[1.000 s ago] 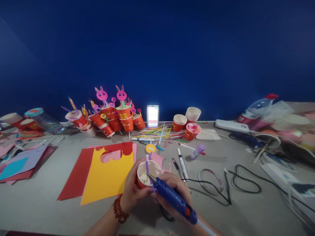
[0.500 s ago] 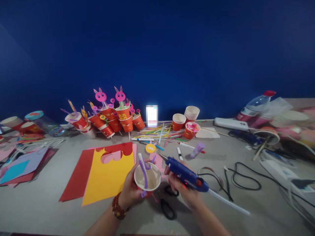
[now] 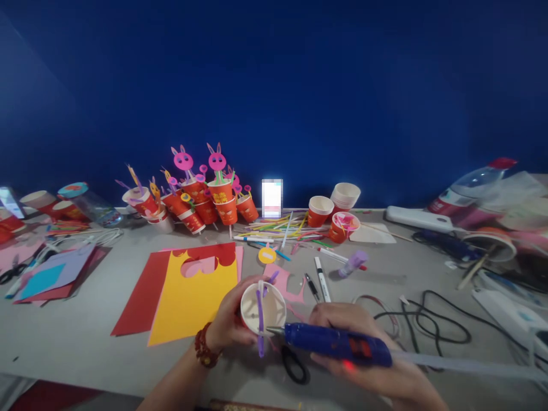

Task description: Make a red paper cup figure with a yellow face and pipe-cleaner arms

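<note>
My left hand (image 3: 231, 319) is wrapped round a paper cup (image 3: 274, 299), its open mouth facing up at me. Purple pipe cleaners (image 3: 260, 314) and a pale stick stand in the cup, one bent over the near rim. In my right hand (image 3: 346, 319) is a blue hot glue gun (image 3: 329, 341) with a small red light glowing and a clear glue stick out of its back. Its metal nozzle points left, at the cup's near right rim by the purple pipe cleaner; whether it touches cannot be told. Black-handled scissors (image 3: 294, 365) lie partly hidden beneath the gun.
Yellow paper (image 3: 192, 308) and red paper (image 3: 139, 297) lie at left. Red cups with pink rabbit faces (image 3: 217, 161) stand behind. Pens (image 3: 322, 278), a purple glue stick (image 3: 353, 264) and stacked cups (image 3: 320, 211) are beyond my hands. Black cable (image 3: 445, 325) loops at right.
The glue gun has swung round and come down toward me, its nozzle now at the cup's near rim. The cup has turned slightly in my left hand. The view has shifted a little.
</note>
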Demonstrator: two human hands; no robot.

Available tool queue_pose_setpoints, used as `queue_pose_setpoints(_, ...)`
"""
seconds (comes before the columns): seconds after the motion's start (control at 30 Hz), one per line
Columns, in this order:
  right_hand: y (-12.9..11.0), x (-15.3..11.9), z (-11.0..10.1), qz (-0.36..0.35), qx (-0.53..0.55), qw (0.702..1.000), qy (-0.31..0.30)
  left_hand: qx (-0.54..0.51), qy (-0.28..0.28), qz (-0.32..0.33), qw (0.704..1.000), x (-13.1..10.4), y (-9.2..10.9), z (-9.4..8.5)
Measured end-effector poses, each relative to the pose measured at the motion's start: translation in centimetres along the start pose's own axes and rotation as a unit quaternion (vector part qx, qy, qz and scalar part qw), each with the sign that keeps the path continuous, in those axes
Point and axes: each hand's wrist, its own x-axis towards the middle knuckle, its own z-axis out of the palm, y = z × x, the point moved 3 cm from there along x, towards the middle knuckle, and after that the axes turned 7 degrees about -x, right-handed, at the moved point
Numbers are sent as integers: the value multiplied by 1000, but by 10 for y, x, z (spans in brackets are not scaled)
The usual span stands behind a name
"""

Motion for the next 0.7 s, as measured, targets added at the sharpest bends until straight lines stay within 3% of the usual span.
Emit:
queue_pose_setpoints(0.2,9,-4,-5,1,-32,999,-21,97,-9,55,994,7,15,2)
queue_pose_setpoints(0.37,9,-8,-2,0,-14,999,-46,148,-13,56,987,10,21,2)
queue_pose_setpoints(0.7,13,-9,0,-23,-36,999,-21,177,-12,61,982,8,19,-6)
